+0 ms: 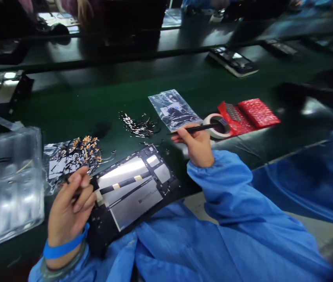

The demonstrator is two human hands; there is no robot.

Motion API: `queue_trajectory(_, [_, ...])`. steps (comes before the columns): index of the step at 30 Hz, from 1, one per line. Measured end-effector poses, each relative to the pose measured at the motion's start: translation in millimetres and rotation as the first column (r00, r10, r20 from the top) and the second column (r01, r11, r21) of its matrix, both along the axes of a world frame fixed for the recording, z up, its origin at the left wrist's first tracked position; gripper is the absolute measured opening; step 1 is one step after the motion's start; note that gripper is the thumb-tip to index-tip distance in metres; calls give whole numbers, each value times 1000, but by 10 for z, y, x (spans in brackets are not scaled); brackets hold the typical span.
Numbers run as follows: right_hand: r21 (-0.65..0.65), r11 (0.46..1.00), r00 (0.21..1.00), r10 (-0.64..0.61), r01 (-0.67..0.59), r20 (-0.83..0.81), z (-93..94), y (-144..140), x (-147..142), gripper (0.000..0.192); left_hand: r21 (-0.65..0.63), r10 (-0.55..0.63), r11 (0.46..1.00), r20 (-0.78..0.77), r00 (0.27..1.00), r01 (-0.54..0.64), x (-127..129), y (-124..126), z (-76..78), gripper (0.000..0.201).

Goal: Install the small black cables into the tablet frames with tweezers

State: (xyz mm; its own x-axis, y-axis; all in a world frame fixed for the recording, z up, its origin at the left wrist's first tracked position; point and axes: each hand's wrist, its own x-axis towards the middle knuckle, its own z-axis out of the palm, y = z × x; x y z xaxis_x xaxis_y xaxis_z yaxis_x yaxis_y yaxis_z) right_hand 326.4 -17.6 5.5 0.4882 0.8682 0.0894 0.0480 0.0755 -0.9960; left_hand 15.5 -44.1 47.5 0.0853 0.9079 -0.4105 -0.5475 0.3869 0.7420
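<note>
An opened tablet back [131,188] with silver shielding and a black flex strip lies at the table's near edge, partly on my blue-sleeved lap. My left hand [69,207] grips its left end, fingers curled over the frame. My right hand [197,147] hovers just right of the tablet, pinching a thin black stick tool [195,128] that points toward a roll of white tape [217,125]. Small orange-tipped flex parts [81,150] lie on a clear bag just beyond my left hand.
A clear plastic tray [8,184] sits far left. A pile of tiny black parts [139,126], a clear bag [173,109] and red bubble-wrap pouches [251,113] lie ahead on the dark green table [96,102]. Another device [233,60] rests farther back.
</note>
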Motion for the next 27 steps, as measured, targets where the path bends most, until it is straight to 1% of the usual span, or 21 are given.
queue_trajectory(1, [-23, 992, 989, 119, -121, -89, 92, -28, -187, 40, 12, -46, 999, -22, 999, 46, 40, -14, 10, 23])
queue_trajectory(2, [-46, 969, 958, 233, -244, -166, 180, -55, -365, 39, 22, -93, 995, -48, 994, 95, 83, -32, 17, 26])
queue_trajectory(4, [-93, 886, 863, 413, -455, -292, 319, -94, -667, 38, 39, -195, 979, -93, 976, 199, 167, -75, 24, 32])
queue_trajectory(6, [-123, 790, 763, 520, -600, -385, 391, -101, -876, 39, 59, -286, 954, -116, 951, 294, 229, -118, 21, 36])
queue_trajectory(8, [-140, 723, 696, 565, -676, -443, 402, -80, -1001, 40, 85, -338, 933, -138, 931, 351, 259, -151, 11, 37])
queue_trajectory(10, [-152, 697, 670, 571, -701, -474, 382, -46, -1064, 40, 103, -336, 929, -157, 929, 354, 260, -172, -4, 35])
queue_trajectory(13, [-157, 693, 658, 552, -704, -512, 357, -6, -1087, 40, 108, -321, 935, -153, 935, 339, 243, -176, -23, 32])
queue_trajectory(16, [-164, 686, 633, 515, -709, -578, 347, 10, -1076, 39, 89, -361, 924, -116, 925, 372, 232, -155, -25, 28])
queue_trajectory(20, [-197, 652, 595, 473, -733, -649, 310, 23, -1066, 38, 53, -395, 916, -63, 916, 399, 228, -120, -12, 29])
queue_trajectory(25, [-198, 616, 570, 493, -762, -657, 283, 44, -1057, 37, 37, -399, 915, -67, 914, 402, 225, -112, -18, 29])
queue_trajectory(27, [-194, 625, 590, 524, -756, -614, 287, 69, -1039, 38, 27, -342, 938, -81, 936, 345, 220, -119, -31, 29])
